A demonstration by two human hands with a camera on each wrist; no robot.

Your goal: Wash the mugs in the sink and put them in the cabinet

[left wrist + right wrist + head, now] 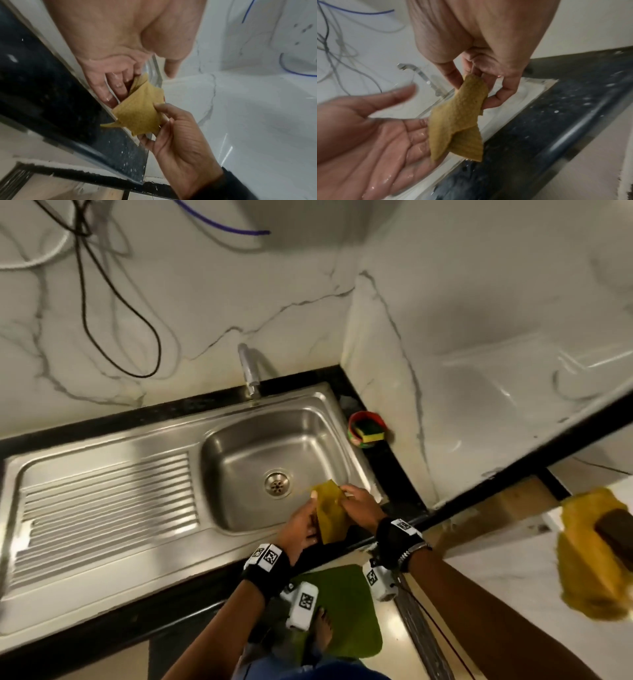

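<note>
Over the sink (260, 419) front, right hand (359, 505) pinching yellow cloth (330, 510) hanging lengthwise, left hand (298, 529) flat.

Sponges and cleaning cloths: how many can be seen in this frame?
2. A thin yellow cloth pinched by the right hand beside the open left hand over the steel sink; a yellow-green sponge in the red bowl right of the sink.

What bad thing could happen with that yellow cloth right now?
The yellow cloth hangs from just a fingertip pinch of the right hand, so it might slip down into the sink. The left hand looks wet and lies open beside it, so a grab could be slippery. Drips may also land on the black counter edge.
</note>
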